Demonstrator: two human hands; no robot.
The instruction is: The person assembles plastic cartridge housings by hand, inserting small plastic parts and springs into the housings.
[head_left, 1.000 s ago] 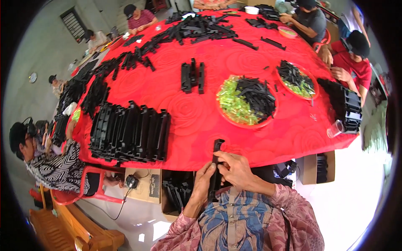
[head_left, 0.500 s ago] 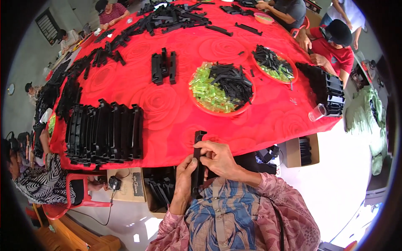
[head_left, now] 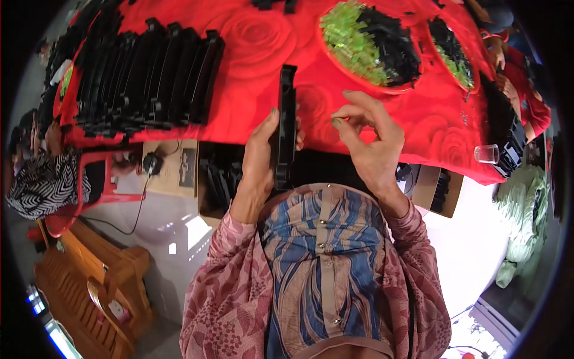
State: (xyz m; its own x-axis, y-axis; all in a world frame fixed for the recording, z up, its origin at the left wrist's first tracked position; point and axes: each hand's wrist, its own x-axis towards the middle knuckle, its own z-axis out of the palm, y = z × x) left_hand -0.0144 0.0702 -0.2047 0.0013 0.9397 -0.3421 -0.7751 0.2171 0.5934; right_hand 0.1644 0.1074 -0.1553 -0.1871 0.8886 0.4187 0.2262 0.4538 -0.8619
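My left hand (head_left: 257, 155) is wrapped round a long, narrow black plastic part (head_left: 287, 113), held upright at the near table edge. To the right of it, separate from the part, my right hand (head_left: 379, 143) is raised with thumb and index fingertip pinched together. Whatever lies in that pinch, if anything, is too small to make out. Beyond my right hand is a red bowl (head_left: 387, 90) holding green translucent pieces (head_left: 353, 45) and thin black strips (head_left: 391, 45).
A row of similar black parts (head_left: 146, 78) stands on the red tablecloth (head_left: 257, 36) at left. At right are a second bowl (head_left: 471, 85), a clear cup (head_left: 486, 154) and stacked black parts (head_left: 508, 128). Cardboard boxes (head_left: 426, 185) sit below; a red chair (head_left: 107, 179) is at left.
My right hand has left the black part and moved right, its thumb and index pinched. My left hand still holds the part. The view has tilted down toward my lap.
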